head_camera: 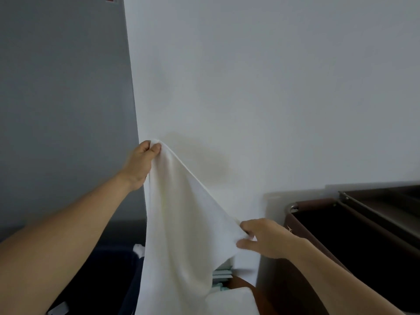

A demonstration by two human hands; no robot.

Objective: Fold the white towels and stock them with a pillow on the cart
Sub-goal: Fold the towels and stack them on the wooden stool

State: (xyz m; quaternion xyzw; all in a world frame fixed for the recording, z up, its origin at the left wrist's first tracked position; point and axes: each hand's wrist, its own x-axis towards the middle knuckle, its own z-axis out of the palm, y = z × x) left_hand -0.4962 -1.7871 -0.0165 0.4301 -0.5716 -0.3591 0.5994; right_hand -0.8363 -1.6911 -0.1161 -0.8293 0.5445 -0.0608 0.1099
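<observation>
White towel (181, 235) hangs in the air between the two hands, stretched along its upper edge and falling loose below them toward the bottom of the view. The right hand (267, 238), the lower and nearer of the two, pinches the towel's edge between thumb and curled fingers at the cloth's right side. From there the hem runs taut, up and to the left, to the left hand (142, 162), which is raised higher and reaches farther out; its fingers are closed round a bunched corner at the very top of the towel. Both forearms are bare and come in from the lower corners.

Below and behind the hanging cloth, a small piece of white fabric (139, 249) shows at its left, and a few pale green folded items (221, 275) peek out at its right; what they rest on is hidden. To the right stands a brown cart bin (293, 221) with a dark interior and a metal corner, close beside the right hand. Beyond it all a pale wall (272, 87) meets a grey wall (63, 98).
</observation>
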